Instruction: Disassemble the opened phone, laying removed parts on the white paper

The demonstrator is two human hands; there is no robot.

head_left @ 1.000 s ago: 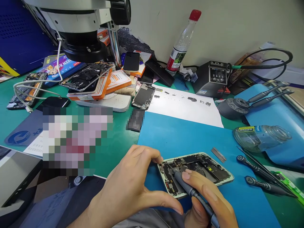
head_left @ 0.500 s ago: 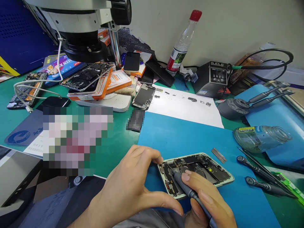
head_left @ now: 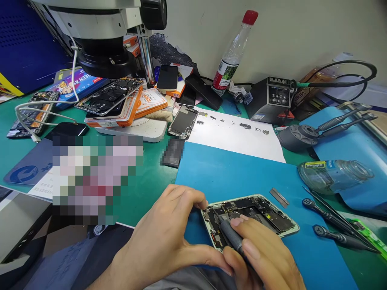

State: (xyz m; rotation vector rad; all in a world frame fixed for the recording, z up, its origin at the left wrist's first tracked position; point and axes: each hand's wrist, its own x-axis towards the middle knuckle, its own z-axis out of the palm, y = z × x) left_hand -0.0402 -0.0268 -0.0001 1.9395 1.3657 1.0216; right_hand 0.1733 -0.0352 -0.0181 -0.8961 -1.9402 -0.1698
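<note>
An opened phone (head_left: 282, 221) with a pale green frame lies on the blue mat, its circuit boards and inner parts bare. My left hand (head_left: 169, 229) spans the phone's left end, with fingertips at the far corner and the thumb by the near edge. In my right hand (head_left: 263, 253) is a dark grey screwdriver (head_left: 231, 234), slanted, its thin tip down inside the left part of the phone. My right fingers wrap the handle and cover its rear end. Whatever the tip touches is too small to make out.
Small parts lie on white paper (head_left: 229, 141) beyond the blue mat (head_left: 205, 173). To the right are a metal strip (head_left: 279, 197), more screwdrivers (head_left: 335, 237) and a glass jar (head_left: 326, 177). A microscope (head_left: 104, 48) overhangs stacked phones and boxes at the left.
My right fingers have shifted along the screwdriver handle, now hiding its rear part, and the thumb has come closer to my left thumb. The phone and my left hand look nearly unmoved.
</note>
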